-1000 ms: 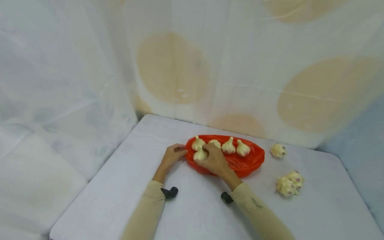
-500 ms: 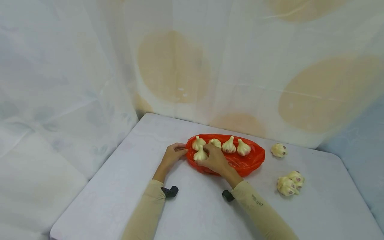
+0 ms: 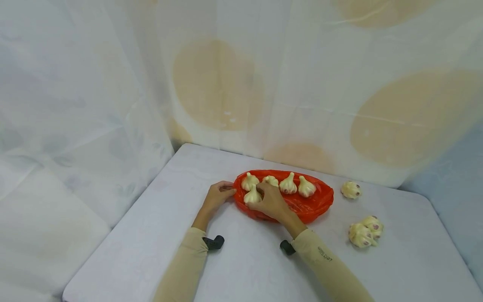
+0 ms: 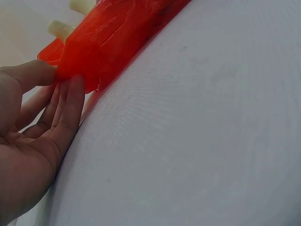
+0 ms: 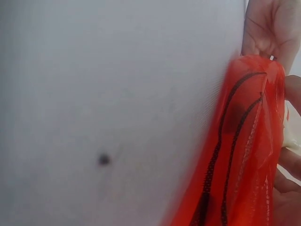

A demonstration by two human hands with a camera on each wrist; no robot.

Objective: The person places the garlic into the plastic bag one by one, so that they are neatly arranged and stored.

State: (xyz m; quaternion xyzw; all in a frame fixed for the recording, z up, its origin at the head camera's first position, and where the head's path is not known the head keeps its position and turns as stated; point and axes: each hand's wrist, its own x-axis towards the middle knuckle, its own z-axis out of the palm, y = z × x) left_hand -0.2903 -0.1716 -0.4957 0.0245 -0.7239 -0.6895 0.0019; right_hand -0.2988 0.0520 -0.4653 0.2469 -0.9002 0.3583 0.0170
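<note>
Left hand [image 3: 216, 196] in pinch grip on one red bag [image 3: 307, 211], right hand [image 3: 272, 203] around one of its five garlic bulbs [image 3: 252, 196]

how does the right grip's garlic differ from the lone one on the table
The right grip pinches the held garlic; the lone garlic is untouched. The held garlic's stem points up; the lone garlic shows none. The held garlic is in or just over the red bag; the lone garlic lies on the table. Both are pale cream.
</note>
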